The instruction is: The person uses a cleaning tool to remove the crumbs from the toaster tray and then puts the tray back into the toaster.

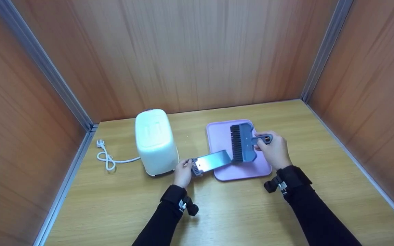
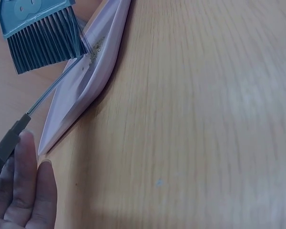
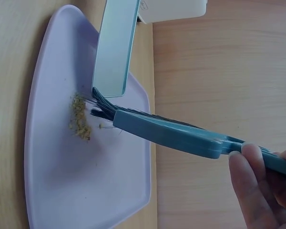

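My left hand (image 1: 183,173) grips the grey end of a narrow metal crumb tray (image 1: 214,160), tilted over the near left part of a pink-purple tray (image 3: 52,143). My right hand (image 1: 274,150) holds a blue hand brush (image 1: 248,141) by its handle, its dark bristles (image 2: 47,40) pointing left. In the right wrist view the bristle tips meet the free end of the crumb tray. A small heap of yellowish crumbs (image 3: 79,119) lies on the purple tray right by the bristles, with a few loose bits around it.
A white toaster (image 1: 156,143) stands left of the purple tray. Its white cord (image 1: 121,161) lies looped on the table to the left, ending in a plug (image 1: 100,143). Wooden panels (image 1: 197,58) close in the table (image 1: 231,212) at the back and both sides.
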The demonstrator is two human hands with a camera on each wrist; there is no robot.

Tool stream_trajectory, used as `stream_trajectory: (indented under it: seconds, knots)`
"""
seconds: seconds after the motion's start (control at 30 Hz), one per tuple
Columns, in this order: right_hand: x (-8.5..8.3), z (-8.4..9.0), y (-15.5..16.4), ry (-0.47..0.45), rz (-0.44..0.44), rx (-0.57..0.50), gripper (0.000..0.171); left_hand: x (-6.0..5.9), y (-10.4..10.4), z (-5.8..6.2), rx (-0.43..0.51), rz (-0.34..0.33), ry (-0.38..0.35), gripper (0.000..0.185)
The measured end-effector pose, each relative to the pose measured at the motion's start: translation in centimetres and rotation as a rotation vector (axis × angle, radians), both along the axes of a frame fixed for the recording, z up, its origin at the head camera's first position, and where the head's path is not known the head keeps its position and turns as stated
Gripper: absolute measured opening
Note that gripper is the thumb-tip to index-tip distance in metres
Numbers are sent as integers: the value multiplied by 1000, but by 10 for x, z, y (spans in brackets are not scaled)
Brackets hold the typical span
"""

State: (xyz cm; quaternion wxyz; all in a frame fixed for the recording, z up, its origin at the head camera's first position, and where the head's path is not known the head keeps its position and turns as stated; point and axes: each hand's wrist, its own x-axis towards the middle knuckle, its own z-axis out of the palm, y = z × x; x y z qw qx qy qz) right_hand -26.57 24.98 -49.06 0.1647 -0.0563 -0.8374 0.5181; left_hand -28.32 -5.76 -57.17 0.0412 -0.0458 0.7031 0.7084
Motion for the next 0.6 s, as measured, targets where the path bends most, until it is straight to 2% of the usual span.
stream_trajectory:
  seconds: [0.13,0.37,0.6]
  knots:
    - [0,2,0,23,-2,5,26,-2,0,-1,-35,9,9,39]
    - [-3,10,0,100,-10,-42,25,-2,-2,-2,27,-24,11,39]
    - [-10,11,-12,149,-10,-64,23,-1,0,-1,24,-20,4,39]
